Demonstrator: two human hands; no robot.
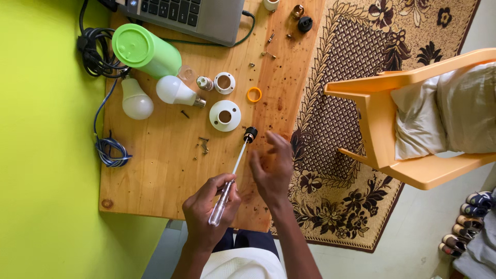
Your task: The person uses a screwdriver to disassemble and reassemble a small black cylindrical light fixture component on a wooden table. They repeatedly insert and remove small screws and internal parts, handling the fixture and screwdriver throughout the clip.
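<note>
My left hand [209, 209] grips the clear handle of a screwdriver [227, 186], its thin shaft pointing up and right. The tip meets a small black round part [250, 133] on the wooden table [155, 175]. Beside it my right hand [274, 168] hovers with fingers spread, holding nothing, just right of the shaft. A white ceiling-rose lamp holder base [225, 115] lies just above-left of the black part. A smaller white holder piece [224, 82] and an orange ring [253, 94] lie farther up.
Two white bulbs [136, 101] [175, 91], a green cylinder container [145, 50], a laptop [191, 15], coiled cables [98, 49] and scattered screws [203, 144] occupy the table. An orange plastic chair [408, 124] with cushions stands on the patterned rug [341, 72] to the right.
</note>
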